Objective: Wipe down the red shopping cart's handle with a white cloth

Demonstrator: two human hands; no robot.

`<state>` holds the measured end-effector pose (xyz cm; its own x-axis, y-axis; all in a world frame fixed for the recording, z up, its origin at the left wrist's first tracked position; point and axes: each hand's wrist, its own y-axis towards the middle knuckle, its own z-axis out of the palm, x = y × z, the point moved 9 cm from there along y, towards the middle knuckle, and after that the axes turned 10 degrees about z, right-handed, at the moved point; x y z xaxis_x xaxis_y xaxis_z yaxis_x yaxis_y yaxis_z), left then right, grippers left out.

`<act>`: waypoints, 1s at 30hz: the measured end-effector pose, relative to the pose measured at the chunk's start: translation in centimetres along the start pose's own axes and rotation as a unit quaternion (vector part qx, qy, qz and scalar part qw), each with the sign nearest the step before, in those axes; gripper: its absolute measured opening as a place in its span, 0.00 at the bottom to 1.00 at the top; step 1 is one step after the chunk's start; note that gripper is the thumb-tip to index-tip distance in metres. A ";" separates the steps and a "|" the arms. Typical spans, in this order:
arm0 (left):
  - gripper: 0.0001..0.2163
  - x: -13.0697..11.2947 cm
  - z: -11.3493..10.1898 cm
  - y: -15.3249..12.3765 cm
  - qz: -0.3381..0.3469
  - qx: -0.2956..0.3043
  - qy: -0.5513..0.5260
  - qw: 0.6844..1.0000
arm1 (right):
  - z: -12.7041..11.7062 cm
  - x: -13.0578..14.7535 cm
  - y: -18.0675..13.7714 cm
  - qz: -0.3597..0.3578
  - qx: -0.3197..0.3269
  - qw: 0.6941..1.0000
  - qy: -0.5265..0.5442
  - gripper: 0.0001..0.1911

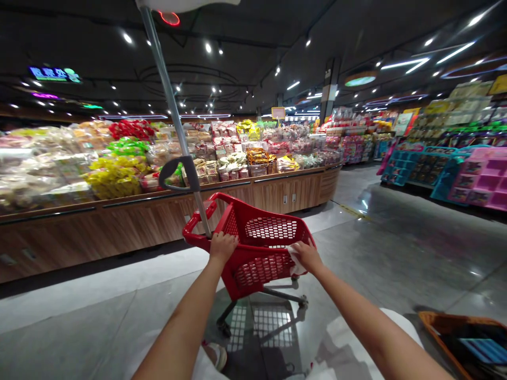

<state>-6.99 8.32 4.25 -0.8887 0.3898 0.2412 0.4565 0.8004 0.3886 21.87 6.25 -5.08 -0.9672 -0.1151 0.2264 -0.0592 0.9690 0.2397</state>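
A red plastic shopping cart (269, 228) with perforated sides stands in front of me on grey wheeled legs. My left hand (224, 247) is closed over the near rim, close to the cart's handle end. At the other end, my right hand (307, 256) presses a crumpled white tissue or thin cloth (295, 259) against the rim. A metal pole (168, 100) with a dark loop grip (176, 173) rises beside the cart's handle. Its lower end reaches the handle area, though how it is fixed there I cannot tell. The visible part of the basket holds nothing.
Behind the cart runs a long wood-panelled counter (233, 199) heaped with packaged snacks (119, 169). To the right are blue and pink display racks (481, 177). An orange-brown basket (435, 327) with dark contents sits at lower right. My shoe (217, 356) shows below the cart.
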 end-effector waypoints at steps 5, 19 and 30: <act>0.17 1.3 0.1 1.9 -0.054 -0.010 0.024 0.998 | 0.4 -1.3 -0.3 0.057 -0.002 0.998 -0.026 0.15; 0.16 -10.7 5.5 0.5 0.066 0.038 -0.128 0.989 | 3.8 11.2 -2.7 -0.163 0.040 0.985 0.050 0.20; 0.22 -9.9 7.9 0.1 0.043 0.116 -0.222 0.967 | 1.3 5.7 -2.1 -0.191 0.095 0.972 0.096 0.16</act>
<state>1.51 8.16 -5.16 -0.8018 0.5752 -0.1617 0.5534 0.8170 0.1622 16.19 3.89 -5.50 -0.8026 -0.4963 0.3310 -0.4680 0.8679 0.1667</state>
